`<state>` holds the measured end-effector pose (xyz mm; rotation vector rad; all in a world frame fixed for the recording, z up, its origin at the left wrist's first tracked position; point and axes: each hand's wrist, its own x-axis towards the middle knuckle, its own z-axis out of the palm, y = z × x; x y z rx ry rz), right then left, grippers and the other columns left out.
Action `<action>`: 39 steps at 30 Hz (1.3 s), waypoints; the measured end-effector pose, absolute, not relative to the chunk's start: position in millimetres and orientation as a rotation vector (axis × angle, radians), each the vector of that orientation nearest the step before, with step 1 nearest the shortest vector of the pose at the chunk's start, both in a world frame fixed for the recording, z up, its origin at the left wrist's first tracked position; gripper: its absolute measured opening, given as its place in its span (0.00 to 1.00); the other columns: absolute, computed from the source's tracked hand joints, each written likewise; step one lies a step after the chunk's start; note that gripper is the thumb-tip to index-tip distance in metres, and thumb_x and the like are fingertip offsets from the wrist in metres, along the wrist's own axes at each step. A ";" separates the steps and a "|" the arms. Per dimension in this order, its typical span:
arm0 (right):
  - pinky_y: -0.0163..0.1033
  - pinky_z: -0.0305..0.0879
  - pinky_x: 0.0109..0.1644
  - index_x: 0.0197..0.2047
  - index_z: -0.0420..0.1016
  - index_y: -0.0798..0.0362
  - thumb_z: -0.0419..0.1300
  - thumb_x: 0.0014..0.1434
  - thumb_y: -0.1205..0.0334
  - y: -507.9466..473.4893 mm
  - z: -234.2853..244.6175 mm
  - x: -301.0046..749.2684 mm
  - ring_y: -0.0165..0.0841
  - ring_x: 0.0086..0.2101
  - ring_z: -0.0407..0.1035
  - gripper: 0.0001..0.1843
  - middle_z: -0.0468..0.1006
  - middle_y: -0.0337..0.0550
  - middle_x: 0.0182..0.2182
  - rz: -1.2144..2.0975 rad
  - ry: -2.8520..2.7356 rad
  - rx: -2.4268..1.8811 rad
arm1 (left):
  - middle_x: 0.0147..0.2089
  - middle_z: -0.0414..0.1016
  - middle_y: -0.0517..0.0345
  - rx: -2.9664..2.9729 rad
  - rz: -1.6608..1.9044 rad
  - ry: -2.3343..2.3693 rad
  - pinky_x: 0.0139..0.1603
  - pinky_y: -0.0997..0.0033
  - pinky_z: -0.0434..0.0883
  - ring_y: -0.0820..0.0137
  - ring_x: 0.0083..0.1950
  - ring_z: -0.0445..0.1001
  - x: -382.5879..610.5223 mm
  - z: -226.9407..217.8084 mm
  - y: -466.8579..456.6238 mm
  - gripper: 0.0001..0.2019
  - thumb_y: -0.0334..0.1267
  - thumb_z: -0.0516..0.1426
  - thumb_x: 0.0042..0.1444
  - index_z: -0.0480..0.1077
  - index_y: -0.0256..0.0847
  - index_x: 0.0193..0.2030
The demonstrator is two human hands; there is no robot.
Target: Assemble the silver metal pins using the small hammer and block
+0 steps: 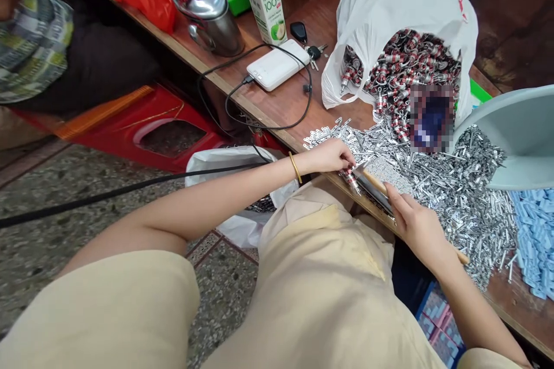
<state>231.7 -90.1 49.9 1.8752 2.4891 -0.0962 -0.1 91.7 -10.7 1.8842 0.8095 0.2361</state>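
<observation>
My left hand rests at the table's near edge, fingers pinched on a small red-and-silver part. My right hand is closed around a flat metal tool with a wooden handle, its tip meeting the left fingers. A gold bangle circles the left wrist. Under and around both hands lies a spread of small silver metal pieces. Behind them, a white plastic bag spills several red-and-silver parts.
A white power bank with a black cable, keys, a juice carton and a steel kettle stand on the wooden table. A grey basin and light blue pieces lie right. Another person sits far left.
</observation>
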 end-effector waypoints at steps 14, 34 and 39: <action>0.36 0.63 0.37 0.70 0.68 0.41 0.54 0.69 0.69 -114.8 -0.8 264.8 0.33 0.36 0.74 0.28 0.82 0.45 0.43 0.373 2.602 2.161 | 0.39 0.85 0.53 1.613 0.953 0.536 0.44 0.71 0.76 0.69 0.40 0.82 -25.1 -9.9 66.1 0.10 0.28 0.59 0.61 0.83 0.41 0.37; 0.37 0.66 0.30 0.53 0.70 0.48 0.49 0.73 0.44 -100.6 4.7 190.7 0.31 0.25 0.67 0.19 0.73 0.36 0.27 -2.079 2.279 2.770 | 0.56 0.81 0.51 1.924 1.202 0.502 0.57 0.62 0.78 0.65 0.56 0.80 33.0 -11.5 -2.6 0.13 0.30 0.61 0.63 0.79 0.45 0.52; 0.46 0.67 0.46 0.51 0.75 0.51 0.52 0.70 0.46 -98.0 4.7 290.7 0.39 0.39 0.70 0.20 0.78 0.49 0.40 -0.803 2.093 3.182 | 0.50 0.83 0.53 1.752 1.065 0.715 0.52 0.64 0.80 0.66 0.50 0.81 37.4 -20.3 13.2 0.09 0.32 0.60 0.63 0.83 0.46 0.45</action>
